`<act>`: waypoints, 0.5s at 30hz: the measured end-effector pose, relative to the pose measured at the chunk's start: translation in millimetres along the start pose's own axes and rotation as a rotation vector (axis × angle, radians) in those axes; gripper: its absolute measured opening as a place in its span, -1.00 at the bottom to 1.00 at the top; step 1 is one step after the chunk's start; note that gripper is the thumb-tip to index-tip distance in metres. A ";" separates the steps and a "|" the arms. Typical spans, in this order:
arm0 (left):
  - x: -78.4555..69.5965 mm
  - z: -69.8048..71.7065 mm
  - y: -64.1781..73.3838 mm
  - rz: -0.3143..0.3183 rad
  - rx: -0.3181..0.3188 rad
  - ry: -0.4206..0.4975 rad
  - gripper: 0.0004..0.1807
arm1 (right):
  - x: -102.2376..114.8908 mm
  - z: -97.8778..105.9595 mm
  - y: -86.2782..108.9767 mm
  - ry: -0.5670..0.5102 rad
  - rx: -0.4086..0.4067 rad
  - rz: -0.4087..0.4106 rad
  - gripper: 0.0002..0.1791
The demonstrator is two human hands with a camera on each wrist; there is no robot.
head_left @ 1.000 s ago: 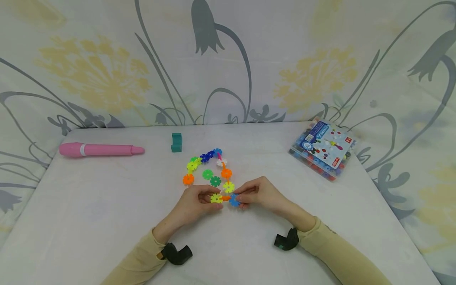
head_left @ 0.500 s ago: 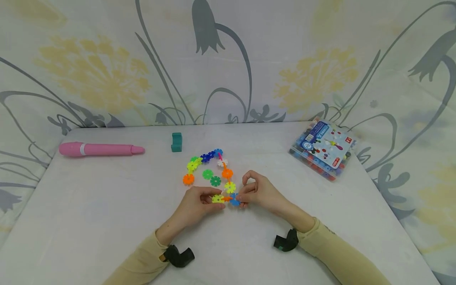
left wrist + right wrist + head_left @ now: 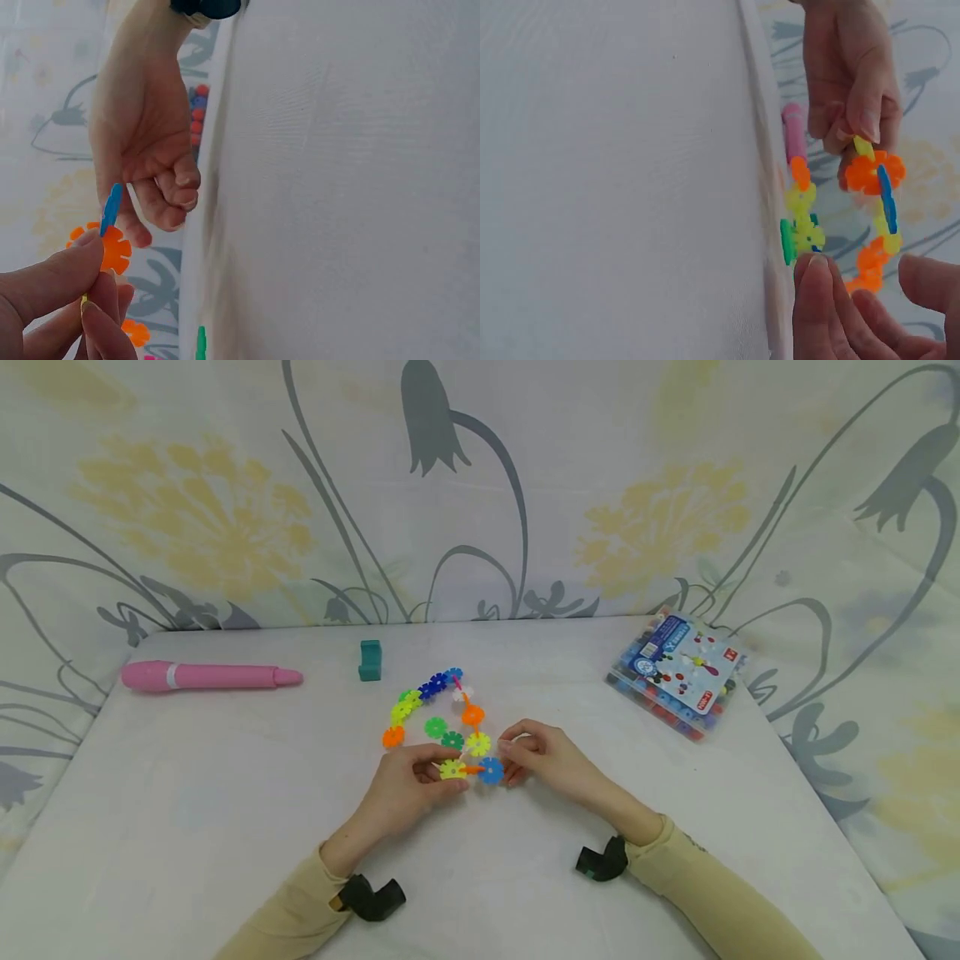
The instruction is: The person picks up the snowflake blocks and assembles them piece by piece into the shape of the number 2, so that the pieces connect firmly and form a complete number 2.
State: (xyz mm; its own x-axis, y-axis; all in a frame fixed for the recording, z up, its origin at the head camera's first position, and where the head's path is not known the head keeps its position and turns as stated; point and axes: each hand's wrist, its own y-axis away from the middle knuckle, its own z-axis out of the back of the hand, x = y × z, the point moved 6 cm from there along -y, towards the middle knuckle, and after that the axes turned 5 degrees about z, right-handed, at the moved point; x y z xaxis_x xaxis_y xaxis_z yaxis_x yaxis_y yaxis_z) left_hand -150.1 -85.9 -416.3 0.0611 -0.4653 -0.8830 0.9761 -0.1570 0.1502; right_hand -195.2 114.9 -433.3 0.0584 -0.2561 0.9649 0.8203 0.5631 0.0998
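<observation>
In the head view, my left hand pinches a yellow snowflake disc between thumb and fingers. An orange disc, seen edge-on, links it to a blue snowflake disc. These belong to a chain of slotted discs that bends round through yellow, orange, white and dark blue pieces to an orange disc at its left end. My right hand is just right of the blue disc. Its thumb and fingers stand apart, with nothing between them, in the right wrist view. Two green discs lie inside the bend.
A pink wand-shaped object lies at the back left of the white table. To its right stands a small teal block. A clear box of colourful parts sits at the back right.
My right hand has let go of the blue disc and drawn slightly away. The blue disc now faces up more fully, and the chain's near part has shifted a little upward in view.
</observation>
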 end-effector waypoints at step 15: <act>-10.5 19.3 3.6 0.048 -0.082 0.041 -0.62 | 19.1 1.9 -42.1 0.433 -0.029 0.187 -0.72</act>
State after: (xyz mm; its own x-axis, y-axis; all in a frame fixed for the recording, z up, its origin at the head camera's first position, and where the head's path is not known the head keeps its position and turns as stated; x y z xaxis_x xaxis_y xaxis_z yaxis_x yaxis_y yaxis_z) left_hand -151.2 -98.4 -397.9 0.1152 -0.4342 -0.8934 0.9855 -0.0630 0.1576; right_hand -229.6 87.8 -418.6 0.4335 -0.4597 0.7751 0.7882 0.6104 -0.0788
